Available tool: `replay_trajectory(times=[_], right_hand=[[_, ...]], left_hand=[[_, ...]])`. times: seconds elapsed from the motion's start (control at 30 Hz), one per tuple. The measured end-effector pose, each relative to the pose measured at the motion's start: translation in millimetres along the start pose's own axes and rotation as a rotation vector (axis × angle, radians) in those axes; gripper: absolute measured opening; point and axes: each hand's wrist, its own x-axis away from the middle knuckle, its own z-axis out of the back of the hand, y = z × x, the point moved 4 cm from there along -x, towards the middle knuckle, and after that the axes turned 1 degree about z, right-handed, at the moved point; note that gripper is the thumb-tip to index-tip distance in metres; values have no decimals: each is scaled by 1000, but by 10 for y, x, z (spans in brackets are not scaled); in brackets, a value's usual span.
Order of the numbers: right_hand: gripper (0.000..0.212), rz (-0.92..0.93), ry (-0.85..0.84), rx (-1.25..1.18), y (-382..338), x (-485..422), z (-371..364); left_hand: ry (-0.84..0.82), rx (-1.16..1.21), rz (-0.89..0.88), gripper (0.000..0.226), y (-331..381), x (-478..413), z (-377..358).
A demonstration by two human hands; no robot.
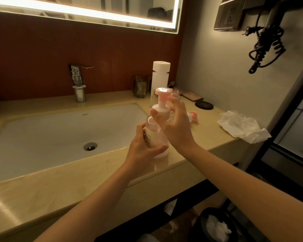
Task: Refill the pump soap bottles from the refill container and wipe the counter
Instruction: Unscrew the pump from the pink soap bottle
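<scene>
A clear pump soap bottle (154, 135) with a white collar and pink pump head (163, 92) stands on the beige counter (98, 173) just right of the sink. My left hand (143, 147) grips its body low down. My right hand (175, 124) holds the white collar, thumb on the left side, fingers curled behind. A tall clear refill container (160, 79) with a white cap stands behind. A second pink-and-white pump head (193, 117) lies on the counter to the right, with a second clear bottle partly hidden behind my right hand. A crumpled white wipe (241, 126) lies near the counter's right edge.
A white sink (59, 130) with a chrome faucet (78, 84) fills the left. Dark glass cups (140, 86), a round black lid (204, 104) and a small box sit at the back. A bin (217, 226) stands below; a hair dryer cord (264, 44) hangs on the wall.
</scene>
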Motion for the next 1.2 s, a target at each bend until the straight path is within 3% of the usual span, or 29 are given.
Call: replay_trajectory(times=[0.17, 0.27, 0.37, 0.5, 0.6, 0.77, 0.87, 0.97, 1.2], right_hand=[[53, 14, 52, 55, 15, -8, 0], [39, -19, -47, -64, -11, 15, -3], [44, -46, -155, -104, -22, 23, -21], [67, 12, 2, 21, 7, 0, -4], [59, 28, 81, 50, 10, 7, 6], [37, -68, -7, -141, 5, 42, 3], [46, -89, -52, -130, -19, 45, -5], [60, -59, 22, 10, 13, 46, 3], [50, -14, -31, 29, -23, 14, 36]], left_hand=[[-7, -10, 11, 73, -9, -10, -1], [3, 6, 6, 74, -19, -10, 6], [13, 16, 1, 73, -17, -10, 8], [-10, -13, 7, 74, -15, -17, -11], [-12, -16, 8, 74, -9, -10, -9], [-11, -22, -2, 74, -8, -5, -5], [-11, -32, -5, 74, 0, -8, -10], [-16, -31, -3, 73, 19, -4, -12], [-22, -4, -1, 73, -1, -7, -17]])
